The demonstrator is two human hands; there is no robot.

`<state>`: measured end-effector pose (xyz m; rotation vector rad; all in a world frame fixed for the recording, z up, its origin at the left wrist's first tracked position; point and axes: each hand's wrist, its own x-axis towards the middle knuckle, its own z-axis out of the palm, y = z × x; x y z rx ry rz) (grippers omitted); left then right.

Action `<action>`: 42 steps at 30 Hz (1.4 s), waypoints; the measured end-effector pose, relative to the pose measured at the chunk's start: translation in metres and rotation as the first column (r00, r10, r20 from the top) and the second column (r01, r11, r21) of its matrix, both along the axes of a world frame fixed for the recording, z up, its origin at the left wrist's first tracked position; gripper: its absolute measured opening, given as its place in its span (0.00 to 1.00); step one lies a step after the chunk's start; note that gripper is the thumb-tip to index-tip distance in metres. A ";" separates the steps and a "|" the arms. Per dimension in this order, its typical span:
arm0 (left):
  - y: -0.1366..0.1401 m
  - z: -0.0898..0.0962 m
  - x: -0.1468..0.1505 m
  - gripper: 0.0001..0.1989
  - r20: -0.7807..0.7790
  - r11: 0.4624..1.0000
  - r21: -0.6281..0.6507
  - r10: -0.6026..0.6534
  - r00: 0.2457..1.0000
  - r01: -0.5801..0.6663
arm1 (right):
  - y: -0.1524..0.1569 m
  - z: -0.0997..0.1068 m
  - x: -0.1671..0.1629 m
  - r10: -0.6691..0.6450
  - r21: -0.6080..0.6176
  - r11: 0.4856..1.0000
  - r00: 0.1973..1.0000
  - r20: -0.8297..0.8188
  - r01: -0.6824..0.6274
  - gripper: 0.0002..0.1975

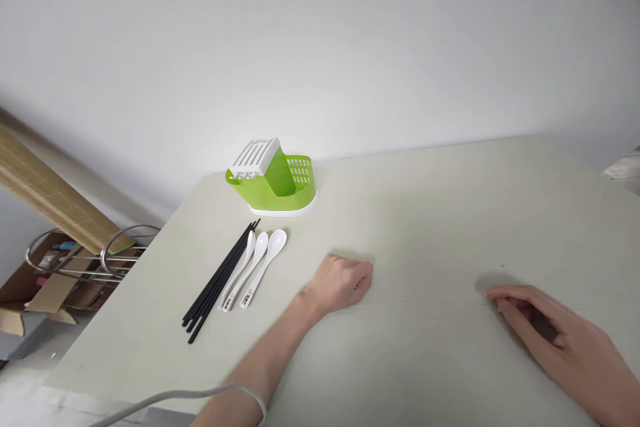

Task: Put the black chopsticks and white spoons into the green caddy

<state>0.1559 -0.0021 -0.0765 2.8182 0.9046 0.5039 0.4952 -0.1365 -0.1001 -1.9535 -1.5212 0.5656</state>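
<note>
1. A pale bench (425,213) stands against a white wall.
2. The holder (273,181) sits at its back; spoons (255,267) and chopsticks (220,283) lie just before it.
3. The left hand (343,283), loosely curled, rests right of the spoons, holding nothing.
4. The right hand (555,337), farther right, lies loose and empty.
5. Pinching one spoon by its handle would likely serve best.

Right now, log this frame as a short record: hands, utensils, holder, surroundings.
left hand: loosely curled, resting on the table, holds nothing
right hand: fingers bent, resting on the table, holds nothing
spoons: three, white, side by side, left of the left hand
chopsticks: black bundle, lying beside the spoons
holder: green and white, behind the utensils near the wall
off table, left: wire rack, cardboard
</note>
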 end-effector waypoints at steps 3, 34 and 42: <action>0.000 0.001 0.000 0.12 -0.005 1.000 -0.017 0.004 1.000 -0.004 | 0.000 0.001 -0.001 0.000 0.004 1.000 1.000 0.002 0.000 0.18; 0.000 -0.001 0.001 0.12 0.034 1.000 -0.007 0.009 0.999 -0.009 | -0.002 0.000 -0.002 0.011 0.000 1.000 1.000 0.010 -0.011 0.18; -0.001 0.001 0.001 0.12 0.009 1.000 -0.007 0.024 1.000 -0.024 | -0.002 0.003 -0.004 -0.015 0.007 1.000 1.000 0.017 0.014 0.19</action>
